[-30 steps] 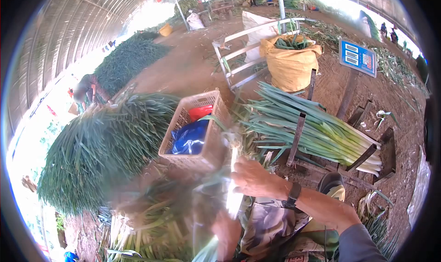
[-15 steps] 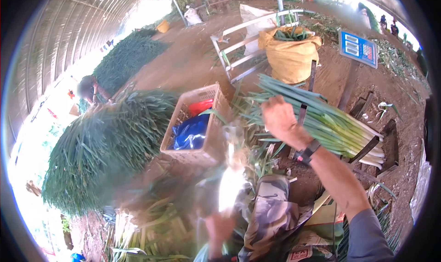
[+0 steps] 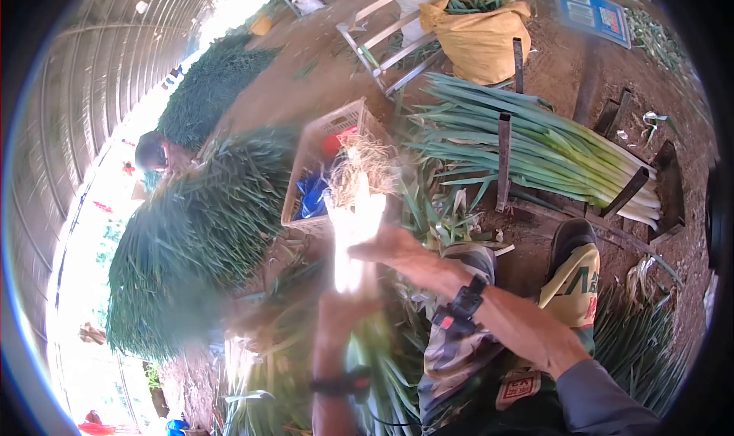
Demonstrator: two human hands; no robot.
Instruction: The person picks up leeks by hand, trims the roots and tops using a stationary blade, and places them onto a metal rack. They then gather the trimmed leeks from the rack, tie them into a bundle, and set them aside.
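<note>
I hold a leek (image 3: 355, 222) upright in front of me, its white stalk glaring in the sun and its root tuft at the top. My left hand (image 3: 342, 307) grips the stalk from below. My right hand (image 3: 397, 248), with a black watch on the wrist, touches the stalk near its middle from the right. Green leek leaves hang down over my lap below the hands.
A stack of trimmed leeks (image 3: 535, 149) lies in a metal rack (image 3: 503, 161) to the right. A wicker basket (image 3: 306, 223) with a blue bag stands behind the hands. Large leek heaps (image 3: 199, 222) fill the left. A yellow sack (image 3: 480, 34) and another person (image 3: 157, 154) are farther off.
My right hand has come back from the stacked leeks to the stalk in front of me. The left hand has raised the leek higher, roots up. The view has tilted downward.
</note>
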